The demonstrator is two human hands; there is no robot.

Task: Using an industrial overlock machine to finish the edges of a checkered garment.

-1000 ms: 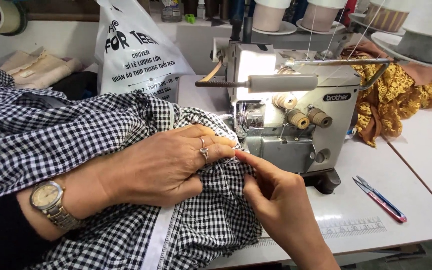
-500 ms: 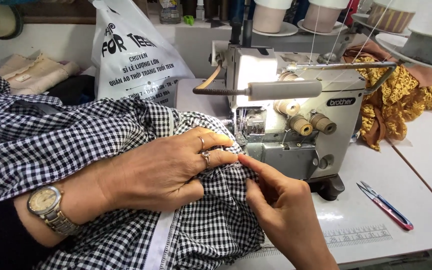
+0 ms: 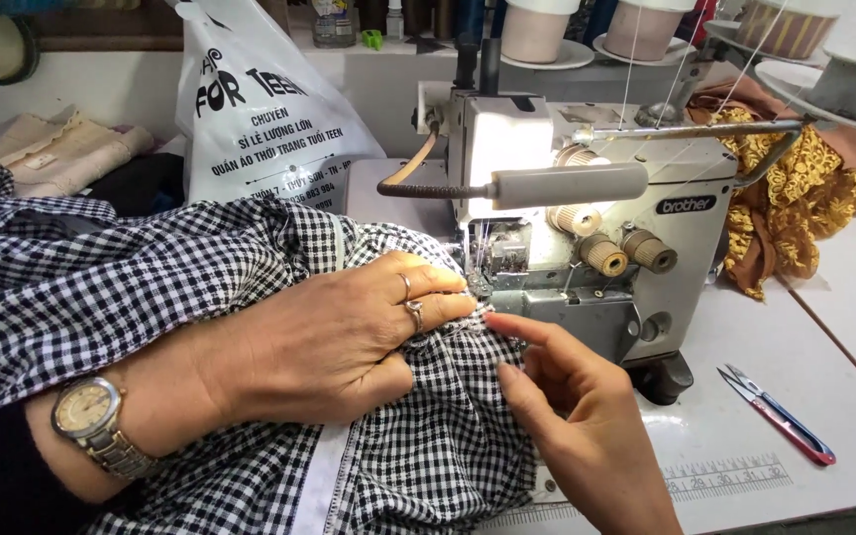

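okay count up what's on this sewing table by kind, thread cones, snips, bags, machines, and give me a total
Thread cones: 5 at least, top edge cropped
Thread snips: 1
Plastic bags: 1
Sewing machines: 1
Checked garments: 1
Total: 9

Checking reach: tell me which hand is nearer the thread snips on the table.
Right. The right hand is just left of the thread snips; the left hand lies farther left on the checked fabric.

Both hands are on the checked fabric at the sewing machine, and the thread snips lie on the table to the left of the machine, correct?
Not quite. The head view shows the thread snips lying to the right of the sewing machine, not the left. Both the left hand and right hand are on the checked fabric.
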